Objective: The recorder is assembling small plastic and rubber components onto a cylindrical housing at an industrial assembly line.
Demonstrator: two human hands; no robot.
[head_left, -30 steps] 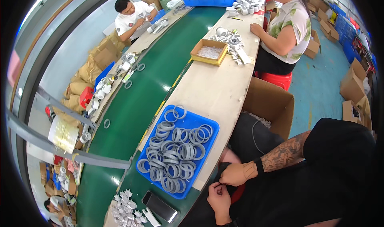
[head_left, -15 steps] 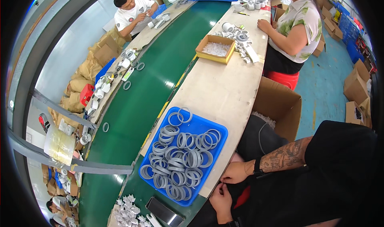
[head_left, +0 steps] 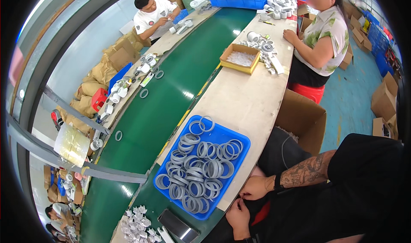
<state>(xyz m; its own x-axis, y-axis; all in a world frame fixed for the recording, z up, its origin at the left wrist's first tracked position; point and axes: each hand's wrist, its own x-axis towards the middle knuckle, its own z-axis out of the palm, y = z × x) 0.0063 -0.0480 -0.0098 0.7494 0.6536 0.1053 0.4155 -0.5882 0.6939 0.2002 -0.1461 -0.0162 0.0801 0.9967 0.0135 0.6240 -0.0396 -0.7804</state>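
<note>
Dozens of grey rings (head_left: 197, 170) fill our blue tray (head_left: 241, 137) on the bench edge, seemingly untouched. Our left hand (head_left: 239, 217) and right hand (head_left: 256, 187) meet below it, fingertips pinched on something too small to identify.

We kept both hands low in our lap, below the edge of the wooden bench (head_left: 252, 101). Our right hand (head_left: 256, 187) and our left hand (head_left: 239, 217) met fingertip to fingertip, pinching something too small for us to make out. Just beyond our fingers sat the blue tray (head_left: 231, 134), heaped with grey rings (head_left: 197, 170). Past the tray ran the green conveyor belt (head_left: 158, 114). Near our left fingers lay a dark phone (head_left: 177, 226) and a pile of white fittings (head_left: 137, 221). Well beyond our fingers a co-worker (head_left: 323, 33) stood beside a yellow-rimmed box (head_left: 239, 59), and an open carton (head_left: 302, 119) sat near our right forearm.
</note>
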